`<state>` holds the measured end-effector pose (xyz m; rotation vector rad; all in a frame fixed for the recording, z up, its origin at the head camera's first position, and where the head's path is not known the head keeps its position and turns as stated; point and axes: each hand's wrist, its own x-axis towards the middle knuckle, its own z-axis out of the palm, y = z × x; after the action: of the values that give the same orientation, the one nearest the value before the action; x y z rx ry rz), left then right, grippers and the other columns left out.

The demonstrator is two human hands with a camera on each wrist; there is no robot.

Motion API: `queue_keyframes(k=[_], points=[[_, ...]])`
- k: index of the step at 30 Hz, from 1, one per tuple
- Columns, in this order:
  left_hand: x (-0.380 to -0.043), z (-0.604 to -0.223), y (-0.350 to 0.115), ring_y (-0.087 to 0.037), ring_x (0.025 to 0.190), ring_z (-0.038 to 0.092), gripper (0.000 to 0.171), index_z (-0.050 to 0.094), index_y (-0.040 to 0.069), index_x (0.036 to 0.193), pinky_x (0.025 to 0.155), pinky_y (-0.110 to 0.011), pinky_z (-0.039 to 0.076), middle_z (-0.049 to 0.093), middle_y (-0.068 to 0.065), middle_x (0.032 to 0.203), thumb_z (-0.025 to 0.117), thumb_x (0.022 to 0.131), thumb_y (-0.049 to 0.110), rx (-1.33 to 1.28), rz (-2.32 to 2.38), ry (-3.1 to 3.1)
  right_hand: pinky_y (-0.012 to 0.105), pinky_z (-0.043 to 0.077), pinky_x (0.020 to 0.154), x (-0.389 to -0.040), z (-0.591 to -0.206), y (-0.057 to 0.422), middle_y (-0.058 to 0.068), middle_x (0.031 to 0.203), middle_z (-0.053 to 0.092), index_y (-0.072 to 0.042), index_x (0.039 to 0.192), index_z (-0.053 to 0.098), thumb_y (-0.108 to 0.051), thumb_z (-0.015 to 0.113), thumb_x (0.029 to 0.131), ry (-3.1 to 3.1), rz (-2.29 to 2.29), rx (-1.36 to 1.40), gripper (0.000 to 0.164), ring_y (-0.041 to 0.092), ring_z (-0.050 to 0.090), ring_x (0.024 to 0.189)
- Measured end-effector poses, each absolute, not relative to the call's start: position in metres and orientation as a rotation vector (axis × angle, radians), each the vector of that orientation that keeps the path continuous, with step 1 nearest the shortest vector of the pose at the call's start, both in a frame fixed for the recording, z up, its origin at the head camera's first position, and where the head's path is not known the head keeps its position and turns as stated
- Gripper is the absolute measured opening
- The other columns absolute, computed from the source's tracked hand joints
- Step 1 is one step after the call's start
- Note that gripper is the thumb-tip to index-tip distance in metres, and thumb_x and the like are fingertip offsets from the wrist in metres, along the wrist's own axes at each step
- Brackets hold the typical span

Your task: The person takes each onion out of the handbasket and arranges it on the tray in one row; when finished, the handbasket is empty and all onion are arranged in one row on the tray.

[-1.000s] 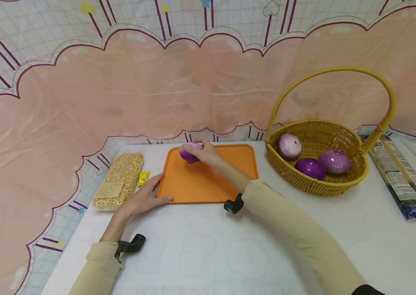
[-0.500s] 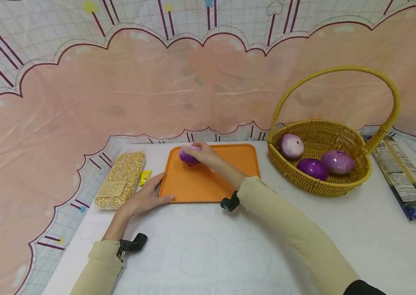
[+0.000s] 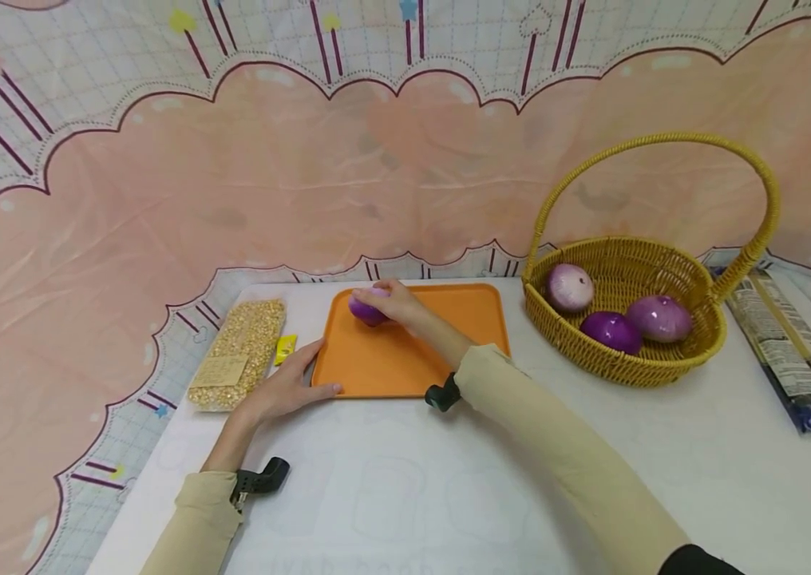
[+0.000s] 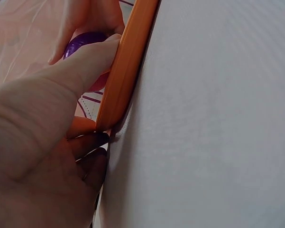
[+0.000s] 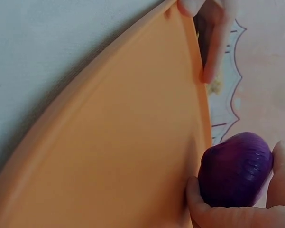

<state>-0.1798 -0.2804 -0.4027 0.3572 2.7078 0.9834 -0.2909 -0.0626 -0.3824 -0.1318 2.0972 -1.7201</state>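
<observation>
A purple onion (image 3: pixel 366 311) is at the far left part of the orange tray (image 3: pixel 384 366). My right hand (image 3: pixel 409 307) holds it between thumb and fingers; in the right wrist view the onion (image 5: pixel 234 171) looks dark and glossy, low over the tray or touching it. My left hand (image 3: pixel 285 394) grips the tray's near left corner, thumb along the front rim and fingers on the left side. Its thumb lies across the rim in the left wrist view, where the onion (image 4: pixel 87 42) is partly hidden behind it.
Right of the tray stands a yellow wicker basket (image 3: pixel 556 345) with three onions inside and a tall handle. A bag of corn kernels (image 3: pixel 240 351) and a small yellow packet (image 3: pixel 286 349) lie left of the tray. A printed package (image 3: pixel 793 351) lies at far right.
The right hand has shifted very slightly left and down with the onion, its forearm swinging a little left. My left hand keeps its hold on the tray corner.
</observation>
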Motion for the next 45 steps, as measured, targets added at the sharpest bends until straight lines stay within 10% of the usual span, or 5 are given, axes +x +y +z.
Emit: queue_keyframes(k=[45], points=[[-0.181, -0.405, -0.280, -0.041, 0.148, 0.017, 0.099, 0.015, -0.002, 0.154, 0.120, -0.058, 0.017, 0.019, -0.024, 0.160, 0.071, 0.086, 0.044, 0.342, 0.969, 2.712, 0.039, 0.042, 0.112, -0.312, -0.384, -0.082, 0.013, 0.144, 0.044, -0.011, 0.144, 0.034, -0.056, 0.067, 0.083, 2.244, -1.572, -0.065, 0.083, 0.028, 0.048, 0.128]])
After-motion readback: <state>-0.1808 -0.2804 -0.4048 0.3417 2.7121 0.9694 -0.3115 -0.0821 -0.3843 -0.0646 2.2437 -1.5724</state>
